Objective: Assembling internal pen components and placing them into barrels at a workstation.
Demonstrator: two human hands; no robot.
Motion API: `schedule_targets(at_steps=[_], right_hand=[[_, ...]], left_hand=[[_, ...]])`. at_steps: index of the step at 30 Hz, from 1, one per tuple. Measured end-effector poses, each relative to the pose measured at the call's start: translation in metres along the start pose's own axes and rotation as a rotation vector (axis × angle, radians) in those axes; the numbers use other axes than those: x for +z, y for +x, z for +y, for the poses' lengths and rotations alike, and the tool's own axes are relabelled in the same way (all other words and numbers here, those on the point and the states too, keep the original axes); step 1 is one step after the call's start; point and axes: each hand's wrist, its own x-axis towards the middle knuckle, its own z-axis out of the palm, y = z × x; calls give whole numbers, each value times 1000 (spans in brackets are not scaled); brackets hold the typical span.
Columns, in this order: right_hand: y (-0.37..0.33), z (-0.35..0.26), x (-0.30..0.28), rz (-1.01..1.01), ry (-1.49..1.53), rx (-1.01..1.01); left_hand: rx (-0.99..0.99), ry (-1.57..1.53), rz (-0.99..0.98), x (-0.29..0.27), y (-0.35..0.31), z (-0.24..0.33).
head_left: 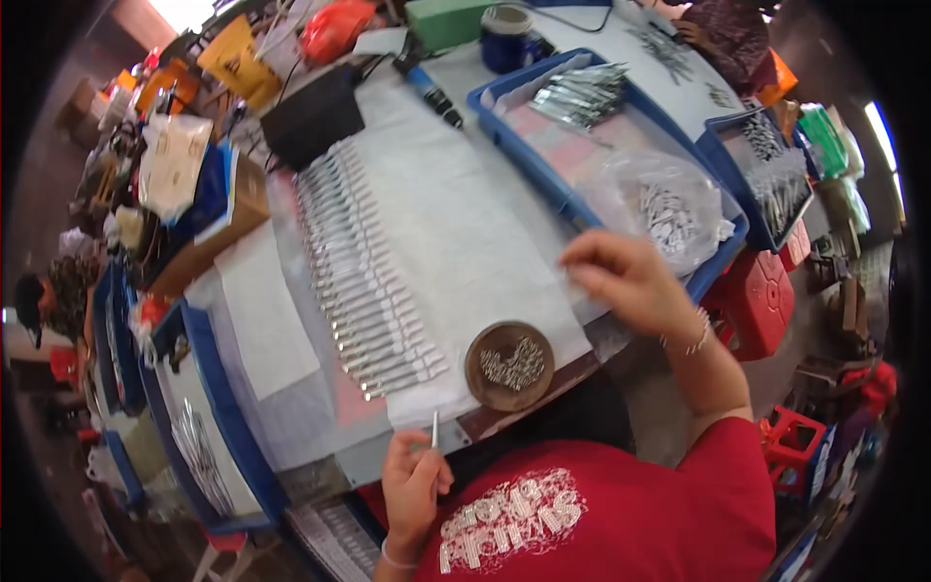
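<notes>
My left hand (pixel 412 485), low at the table's front edge, grips a thin white stick-like piece (pixel 435 429) that points up. Its kind is too small to tell. My right hand (pixel 626 281) is raised beside the near corner of a large blue tray (pixel 553 184), thumb and fingers drawn together and slightly blurred; anything between them cannot be made out. Between my hands, a round brown bowl (pixel 475 373) holds many tiny metal parts (pixel 514 367). A long row of slim silver and white rods (pixel 359 272) lies side by side on the white table cover (pixel 456 233).
The large tray holds silver pieces (pixel 582 94) and a clear plastic bag (pixel 630 179) of small white parts. Another blue tray (pixel 257 475) stands left, one more (pixel 727 145) far right. A blue-black tool (pixel 427 92) lies behind. Red stools (pixel 752 306) stand right. Other people are nearby.
</notes>
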Motion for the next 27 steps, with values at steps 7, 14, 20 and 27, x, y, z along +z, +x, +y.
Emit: schedule_targets(at_steps=[7,14,20,27], right_hand=[[121,64,-131,230,-773,-203],[181,129,-125,225,-1242,-144],[198,124,-116,214,-1385,15],[187,125,-105,193,-1343,-124]], left_hand=[[112,-119,-43,-12,-4,-8],[89,-219,-95,-3,-10,0],[46,-93,-40,2,-6,5],[97,-58,-6,1,-13,0]])
